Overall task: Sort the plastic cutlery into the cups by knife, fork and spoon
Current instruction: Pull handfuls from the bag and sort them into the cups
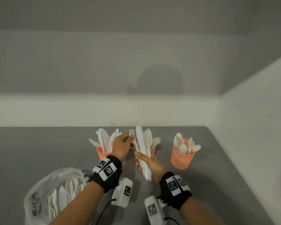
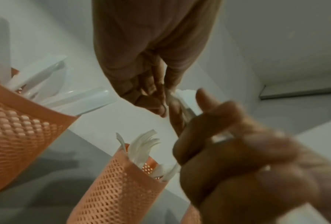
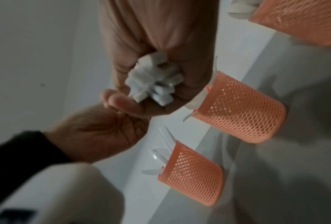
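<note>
Cutlery, a mixed bundle (image 1: 143,153) of it, stands upright in the right hand (image 1: 150,166), whose fingers wrap the handles tight; the right wrist view shows the butt ends (image 3: 154,82) bunched in the fist. Over comes the left hand (image 1: 122,146), thumb and fingertips pinching a fork (image 1: 132,135) at the bundle's near edge, tines pointing up. That looks like the peeling-off step: one piece singled out of the bundle, ready for its cup. Three orange mesh cups wait on the grey surface (image 1: 39,148). Knives fill the left cup (image 1: 101,152), spoons the right cup (image 1: 182,159), and the middle cup (image 2: 120,186), mostly hidden behind the hands from the head view, shows fork tines at its rim in the left wrist view. So the next move, by my reckoning, calls for sliding the fork free without dragging its neighbours along, then dropping it handle-first into that middle cup, just below the hands. The right hand's grip needs to hold firm, or the bundle may spill. More work is waiting: a clear plastic bag (image 1: 44,195) lies at the near left with more pale cutlery inside. Behind it all, plain pale walls meet in a corner at the right, with a ledge running along the back.
</note>
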Available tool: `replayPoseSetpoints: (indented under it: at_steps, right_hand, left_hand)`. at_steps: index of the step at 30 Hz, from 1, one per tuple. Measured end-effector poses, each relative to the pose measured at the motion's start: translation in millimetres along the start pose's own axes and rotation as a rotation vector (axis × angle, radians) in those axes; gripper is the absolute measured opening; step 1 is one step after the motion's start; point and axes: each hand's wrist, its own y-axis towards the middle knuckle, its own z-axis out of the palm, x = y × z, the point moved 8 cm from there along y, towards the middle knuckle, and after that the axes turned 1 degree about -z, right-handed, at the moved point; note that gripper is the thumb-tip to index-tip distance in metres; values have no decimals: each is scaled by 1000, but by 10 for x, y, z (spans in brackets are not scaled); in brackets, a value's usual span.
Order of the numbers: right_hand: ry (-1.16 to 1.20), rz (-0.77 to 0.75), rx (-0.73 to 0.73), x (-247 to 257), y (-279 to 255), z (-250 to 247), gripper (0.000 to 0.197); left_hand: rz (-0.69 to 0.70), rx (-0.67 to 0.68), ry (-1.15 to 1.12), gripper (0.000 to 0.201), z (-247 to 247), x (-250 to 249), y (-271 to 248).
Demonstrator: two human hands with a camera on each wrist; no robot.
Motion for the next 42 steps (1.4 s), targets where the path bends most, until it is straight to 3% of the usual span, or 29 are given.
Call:
replayPoseSetpoints:
  at_steps: [3,6,10,12,14,17,20,24,29,34,36,38,42]
  right_hand:
    - [51,33,-3,-69,16,-5,3]
    - [7,6,-62,-100,57,-81,9]
    - [-48,-36,-94,-97,87,-154,6]
    - [-50,-74,-68,-77,82,-124,1]
    - [-42,-97,-62,-56,65,-107,9]
    - [-47,-97,-53,-75,48,-116,8]
    - [-29,-69,-60,-100,32,-142,13]
    - [9,-80,-99,-87,33,-180,21]
    - [-22,-138,-89,-39,53,-161,8]
    - [-4,-128,-164,-101,82,-268,48]
    - [-4,-94,-189,-147,97,-313,51]
    - [-2,-78,-202,-147,82,-330,47]
    - [51,-20,-208,-177,53,-356,17]
  left_hand:
    - [54,-83,146,11,-21,-21,-17]
    - [133,-219,172,25,-96,-122,-77]
    - [178,-138,159,18,22,-186,-123]
    - [145,-68,151,24,102,-127,-121]
    - [76,-18,102,27,148,-36,-107]
    - [7,32,15,17,186,26,-119]
    - [0,33,22,10,185,-27,-144]
    - [-26,0,55,20,165,17,-133]
    - [-28,-26,50,18,201,74,-153]
    - [-119,-32,-80,20,188,135,-162]
    - [-174,-55,-147,20,163,188,-158]
    - [-224,-76,-203,25,133,244,-144]
    - [-318,-69,-497,17,105,274,-143]
